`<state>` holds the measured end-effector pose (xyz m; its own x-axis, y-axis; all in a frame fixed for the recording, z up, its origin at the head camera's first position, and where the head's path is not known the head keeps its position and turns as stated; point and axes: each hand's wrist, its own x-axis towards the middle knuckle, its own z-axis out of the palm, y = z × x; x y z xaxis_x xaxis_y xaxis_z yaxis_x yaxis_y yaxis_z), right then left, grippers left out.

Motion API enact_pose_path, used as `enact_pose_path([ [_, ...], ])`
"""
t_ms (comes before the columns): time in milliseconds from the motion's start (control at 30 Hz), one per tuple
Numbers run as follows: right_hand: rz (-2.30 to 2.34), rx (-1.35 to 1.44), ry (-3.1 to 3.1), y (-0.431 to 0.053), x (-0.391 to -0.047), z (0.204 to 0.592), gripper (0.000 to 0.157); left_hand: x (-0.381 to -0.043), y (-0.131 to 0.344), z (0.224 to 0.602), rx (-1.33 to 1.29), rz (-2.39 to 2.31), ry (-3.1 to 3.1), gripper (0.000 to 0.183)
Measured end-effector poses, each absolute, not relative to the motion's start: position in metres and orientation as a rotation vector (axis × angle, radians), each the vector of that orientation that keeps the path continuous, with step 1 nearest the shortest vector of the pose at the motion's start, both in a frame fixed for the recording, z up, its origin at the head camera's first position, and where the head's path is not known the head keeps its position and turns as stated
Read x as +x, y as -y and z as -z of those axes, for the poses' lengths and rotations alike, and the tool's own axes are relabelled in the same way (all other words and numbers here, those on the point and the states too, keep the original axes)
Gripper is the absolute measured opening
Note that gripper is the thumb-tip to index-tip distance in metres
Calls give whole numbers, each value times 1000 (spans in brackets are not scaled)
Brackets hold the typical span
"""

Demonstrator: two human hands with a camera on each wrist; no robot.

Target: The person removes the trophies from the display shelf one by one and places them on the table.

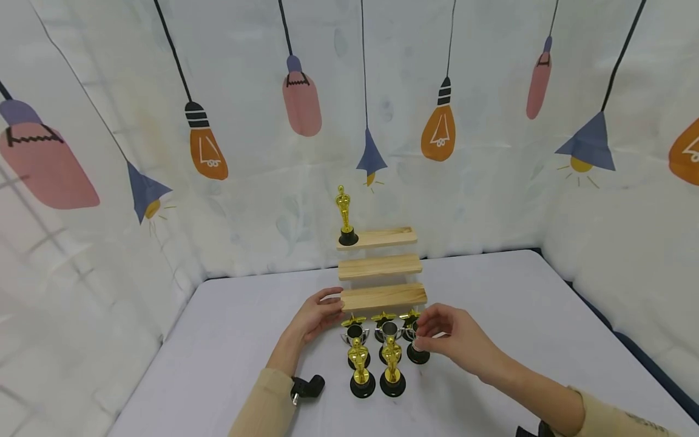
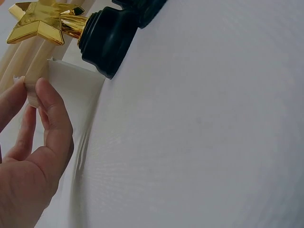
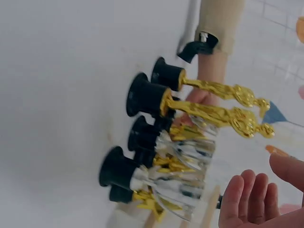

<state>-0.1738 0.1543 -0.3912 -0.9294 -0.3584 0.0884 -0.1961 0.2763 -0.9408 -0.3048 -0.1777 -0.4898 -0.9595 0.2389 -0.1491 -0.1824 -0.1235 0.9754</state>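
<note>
My left hand pinches the left end of the lowest board of a three-step wooden shelf. In the left wrist view, thumb and fingertips meet on that board end, close to a gold star trophy with a black base. My right hand is beside the rightmost silver cup trophy. The right wrist view shows its fingers loosely bent and apart from the silver cup. Two gold figure trophies stand in front, with silver cups and star trophies in rows behind them.
One gold figure trophy stands on the left end of the top board. A white cloth covers the table. Behind it hangs a white curtain printed with lamps. The trophies stand close together directly before the shelf.
</note>
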Motion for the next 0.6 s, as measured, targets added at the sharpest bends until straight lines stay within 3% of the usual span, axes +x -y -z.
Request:
enact_pose_path([
  [267, 1749, -595, -2457, -150, -189, 364, 27, -307, 178, 489, 41, -2153, -1874, 55],
  [600, 1777, -586, -2438, -144, -215, 346, 30, -307, 178, 489, 49, -2153, -1871, 55],
])
